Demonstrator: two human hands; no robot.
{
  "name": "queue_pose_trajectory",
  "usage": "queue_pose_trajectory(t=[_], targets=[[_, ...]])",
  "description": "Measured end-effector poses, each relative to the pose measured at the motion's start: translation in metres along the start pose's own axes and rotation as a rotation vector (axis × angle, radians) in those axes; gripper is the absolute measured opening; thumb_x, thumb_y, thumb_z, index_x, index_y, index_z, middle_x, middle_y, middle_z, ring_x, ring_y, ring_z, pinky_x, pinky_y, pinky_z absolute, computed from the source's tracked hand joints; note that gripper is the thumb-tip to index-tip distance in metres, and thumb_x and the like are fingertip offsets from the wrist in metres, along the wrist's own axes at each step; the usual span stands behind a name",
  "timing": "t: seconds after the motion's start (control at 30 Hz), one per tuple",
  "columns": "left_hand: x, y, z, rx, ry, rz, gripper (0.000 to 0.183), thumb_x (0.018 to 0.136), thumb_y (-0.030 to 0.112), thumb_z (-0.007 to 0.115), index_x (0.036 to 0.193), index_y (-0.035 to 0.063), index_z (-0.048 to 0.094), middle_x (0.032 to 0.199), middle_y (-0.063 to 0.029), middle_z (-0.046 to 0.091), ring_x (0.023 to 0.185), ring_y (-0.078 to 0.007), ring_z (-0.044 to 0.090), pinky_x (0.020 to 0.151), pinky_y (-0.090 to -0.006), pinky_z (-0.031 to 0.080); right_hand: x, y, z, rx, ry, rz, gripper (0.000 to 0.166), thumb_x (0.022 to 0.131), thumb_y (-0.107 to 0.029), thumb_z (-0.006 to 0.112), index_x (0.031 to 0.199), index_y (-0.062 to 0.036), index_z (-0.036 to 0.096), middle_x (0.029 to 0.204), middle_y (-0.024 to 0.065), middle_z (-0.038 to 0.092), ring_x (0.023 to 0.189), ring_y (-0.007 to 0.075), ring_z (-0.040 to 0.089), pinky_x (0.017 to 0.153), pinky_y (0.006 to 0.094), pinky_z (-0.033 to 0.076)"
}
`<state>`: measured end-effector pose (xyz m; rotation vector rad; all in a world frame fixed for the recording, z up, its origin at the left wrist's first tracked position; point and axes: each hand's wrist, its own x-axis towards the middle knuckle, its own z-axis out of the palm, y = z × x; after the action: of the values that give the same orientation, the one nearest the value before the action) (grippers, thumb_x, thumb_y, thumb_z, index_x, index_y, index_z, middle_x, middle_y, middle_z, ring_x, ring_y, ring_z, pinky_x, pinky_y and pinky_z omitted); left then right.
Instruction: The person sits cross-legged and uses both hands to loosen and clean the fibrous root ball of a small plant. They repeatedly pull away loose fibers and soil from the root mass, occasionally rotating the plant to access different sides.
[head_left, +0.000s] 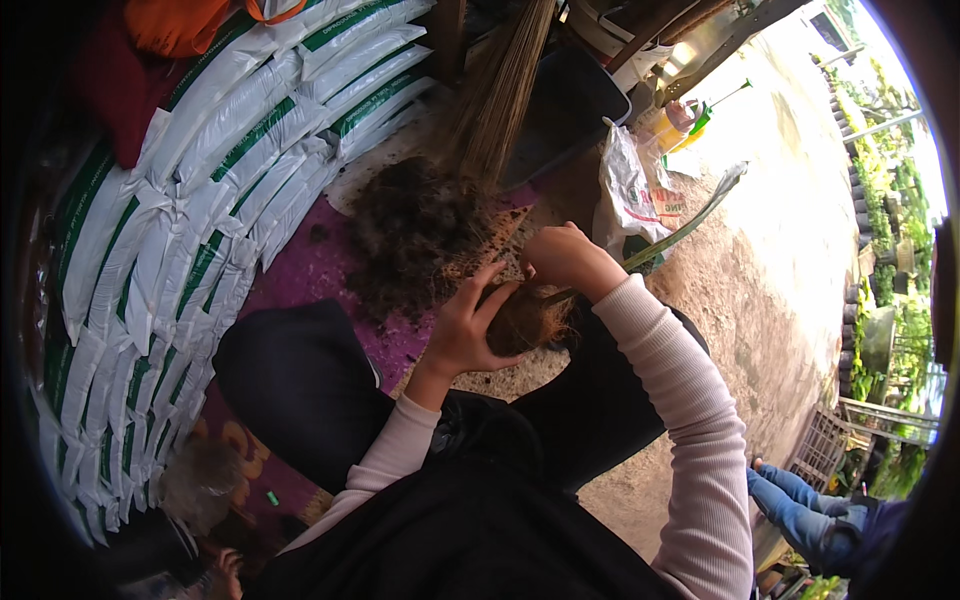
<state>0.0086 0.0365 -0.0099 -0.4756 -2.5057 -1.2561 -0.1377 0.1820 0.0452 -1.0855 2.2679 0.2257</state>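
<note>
My left hand (469, 319) is wrapped around the side of a brown, fibrous coconut (517, 322), thumb below and fingers above. On the husk's upper side, near a green sprout (667, 240), my right hand (559, 255) has its fingers bent; the fingertips are partly hidden, so what they hold cannot be told. The sprout passes under my right wrist and points up to the right. Beyond my hands a pile of dark, loose fibre (412, 225) lies on a purple mat (322, 255).
Stacked white and green plastic sacks (225, 150) stand at the left. A stick broom (502, 97), a dark tub (570, 105) and a white printed bag (626, 187) are beyond the pile. A person in jeans (799, 506) is at the lower right; another person's hand (229, 566) shows at the lower left.
</note>
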Motion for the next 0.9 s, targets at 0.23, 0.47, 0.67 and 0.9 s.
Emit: queue_pose_trajectory(t=[0.23, 0.47, 0.67, 0.9], targets=[[0.002, 0.003, 0.000, -0.003, -0.034, 0.007, 0.088, 0.046, 0.030, 0.089, 0.125, 0.0086, 0.055, 0.132, -0.0113, 0.046, 0.116, -0.0314, 0.052, 0.092, -0.0426, 0.049, 0.018, 0.023, 0.009, 0.258, 0.302, -0.094, 0.014, 0.079, -0.018, 0.065, 0.089, -0.0098, 0.070, 0.079, 0.0079, 0.068, 0.078, 0.0280, 0.066, 0.072, 0.0401, 0.048], [0.001, 0.004, 0.000, 0.027, -0.038, 0.012, 0.088, 0.046, 0.031, 0.088, 0.124, 0.0083, 0.055, 0.119, -0.0089, 0.049, 0.106, -0.0296, 0.055, 0.087, -0.0410, 0.051, 0.015, 0.008, -0.009, 0.487, 0.376, -0.120, 0.023, 0.075, -0.020, 0.062, 0.094, -0.0094, 0.070, 0.081, 0.0150, 0.067, 0.079, 0.0337, 0.065, 0.073, 0.0424, 0.052], [-0.003, 0.000, 0.006, 0.056, -0.134, -0.013, 0.087, 0.049, 0.034, 0.087, 0.126, 0.0078, 0.053, 0.118, -0.0084, 0.049, 0.108, -0.0291, 0.053, 0.087, -0.0422, 0.050, 0.003, -0.021, -0.019, 0.519, 0.513, -0.069, 0.025, 0.075, -0.021, 0.063, 0.094, -0.0064, 0.069, 0.081, 0.0175, 0.066, 0.079, 0.0348, 0.065, 0.073, 0.0424, 0.051], [-0.009, -0.010, 0.014, 0.130, -0.124, -0.122, 0.085, 0.051, 0.037, 0.086, 0.123, 0.0042, 0.053, 0.121, -0.0141, 0.050, 0.114, -0.0315, 0.051, 0.091, -0.0422, 0.049, -0.013, -0.047, -0.026, 0.851, 0.342, -0.249, 0.023, 0.082, -0.018, 0.063, 0.095, 0.0016, 0.063, 0.082, 0.0157, 0.066, 0.076, 0.0256, 0.065, 0.071, 0.0359, 0.049]])
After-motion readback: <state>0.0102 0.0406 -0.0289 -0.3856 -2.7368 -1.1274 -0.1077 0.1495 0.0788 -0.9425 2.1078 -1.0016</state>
